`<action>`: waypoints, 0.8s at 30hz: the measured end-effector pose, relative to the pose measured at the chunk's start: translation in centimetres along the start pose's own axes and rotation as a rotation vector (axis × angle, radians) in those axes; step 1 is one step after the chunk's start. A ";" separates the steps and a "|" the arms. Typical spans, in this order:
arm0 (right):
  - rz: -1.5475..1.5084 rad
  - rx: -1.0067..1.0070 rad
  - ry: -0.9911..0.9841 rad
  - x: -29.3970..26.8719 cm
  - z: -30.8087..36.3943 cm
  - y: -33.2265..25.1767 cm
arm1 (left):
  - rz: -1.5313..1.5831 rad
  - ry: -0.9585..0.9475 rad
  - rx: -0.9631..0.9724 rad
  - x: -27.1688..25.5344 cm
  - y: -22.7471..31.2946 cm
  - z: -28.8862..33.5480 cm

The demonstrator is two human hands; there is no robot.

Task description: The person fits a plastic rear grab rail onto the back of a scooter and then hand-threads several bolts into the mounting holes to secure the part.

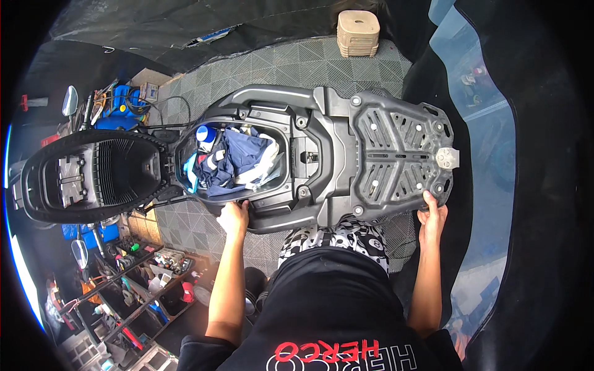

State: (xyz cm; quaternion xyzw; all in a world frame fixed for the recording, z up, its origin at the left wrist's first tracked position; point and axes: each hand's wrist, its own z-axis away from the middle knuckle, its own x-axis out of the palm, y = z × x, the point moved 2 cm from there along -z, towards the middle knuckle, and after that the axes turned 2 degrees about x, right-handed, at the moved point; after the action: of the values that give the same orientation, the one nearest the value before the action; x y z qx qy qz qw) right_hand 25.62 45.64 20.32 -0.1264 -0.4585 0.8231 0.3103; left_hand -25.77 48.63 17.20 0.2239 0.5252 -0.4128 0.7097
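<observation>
Left hand (233,216) grips the scooter body (322,154) rim, fingers curled, just below the open, cloth-filled compartment (232,161). Right hand (431,216) clasps the rack (402,154) edge, seemingly steadying it.

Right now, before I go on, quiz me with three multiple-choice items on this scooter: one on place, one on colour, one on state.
1. Where is the right hand?
A. on the rear rack's edge
B. inside the storage bin
C. on a mirror

2. What colour is most of the cloth in the storage bin?
A. red
B. dark blue
C. yellow

3. How does the seat stand?
A. shut
B. removed
C. flipped open

A: its fingers grip the rear rack at its edge.
B: navy folds fill the bin.
C: its ribbed underside faces up.
</observation>
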 end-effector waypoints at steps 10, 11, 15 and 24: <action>0.006 0.005 -0.058 -0.2 0.0 0.0 | -0.037 0.014 0.013 1.5 -0.3 -0.2; 0.006 0.005 -0.058 -0.1 0.0 0.1 | -0.037 0.014 0.012 1.7 -0.5 -0.2; 0.010 0.005 -0.024 -0.4 -0.1 0.2 | -0.136 0.065 0.021 1.9 1.0 0.5; 0.002 0.028 0.007 0.2 0.4 -0.8 | -0.240 0.120 0.066 2.6 1.2 0.4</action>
State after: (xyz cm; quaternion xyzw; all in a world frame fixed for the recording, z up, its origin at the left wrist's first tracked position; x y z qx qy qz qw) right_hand 25.60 45.82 21.25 -0.1254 -0.4456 0.8294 0.3127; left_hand -24.22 48.09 14.77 0.2071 0.5757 -0.4976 0.6149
